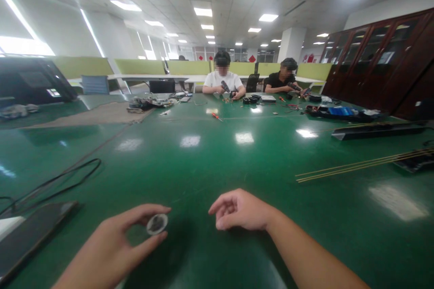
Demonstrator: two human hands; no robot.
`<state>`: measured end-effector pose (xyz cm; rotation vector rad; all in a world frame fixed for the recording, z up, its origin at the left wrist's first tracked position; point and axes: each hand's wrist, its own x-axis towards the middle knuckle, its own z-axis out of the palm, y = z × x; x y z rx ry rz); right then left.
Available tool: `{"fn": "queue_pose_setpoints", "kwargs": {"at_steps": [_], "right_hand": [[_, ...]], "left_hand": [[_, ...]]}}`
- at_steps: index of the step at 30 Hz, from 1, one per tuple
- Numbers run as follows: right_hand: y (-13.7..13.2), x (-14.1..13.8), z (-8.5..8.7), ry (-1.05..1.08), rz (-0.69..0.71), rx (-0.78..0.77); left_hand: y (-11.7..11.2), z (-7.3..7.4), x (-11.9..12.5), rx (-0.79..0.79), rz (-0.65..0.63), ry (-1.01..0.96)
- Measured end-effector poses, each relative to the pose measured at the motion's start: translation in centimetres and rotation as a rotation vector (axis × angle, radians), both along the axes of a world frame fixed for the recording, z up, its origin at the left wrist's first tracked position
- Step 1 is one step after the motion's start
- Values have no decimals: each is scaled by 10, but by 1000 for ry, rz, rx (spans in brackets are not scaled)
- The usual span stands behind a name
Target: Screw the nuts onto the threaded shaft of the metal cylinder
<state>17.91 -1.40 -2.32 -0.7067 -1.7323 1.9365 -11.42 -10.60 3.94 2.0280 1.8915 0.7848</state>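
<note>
Between the thumb and index finger of my left hand [118, 239] is a small round piece [157, 224] with a pale rim and a dark, uneven middle. Its exact kind does not show. The round face is turned up toward me, a little above the green tabletop [190, 176]. To its right, apart from the piece, my right hand [242, 211] hovers with its fingers loosely curled. A gap shows between its index finger and thumb, and I see nothing in it.
A dark flat panel [39, 230] and a black cable [77, 169] lie at left. Thin yellow rods [352, 165] and a black channel [376, 131] are at right. An orange screwdriver [216, 116] lies further off. Across the table, two people work with tools and parts.
</note>
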Motion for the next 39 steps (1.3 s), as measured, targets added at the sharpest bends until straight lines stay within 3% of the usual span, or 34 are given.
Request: {"fn": "queue_pose_setpoints", "kwargs": {"at_steps": [4,7,11,17,20,31,39], "right_hand": [[13,7,-5,-56,-335,236],[20,15,-10,-119,-470,348],[21,19,-11,-299,-514,541],[16,9,-4,-456,-487,624],[16,7,-3,-440,-479,621],[11,6,-6,-293,-447,596],[12,5,-1,-313,-449,698]], "left_hand": [[53,2,66,-78,-326,-65],[80,-11,91,-27,-434,-77],[90,-35,87,-3,-465,-108],[87,-55,77,14,-410,-188],[88,-57,82,14,-373,-212],[85,-53,85,40,-420,-172],[85,-54,84,28,-404,-161]]}}
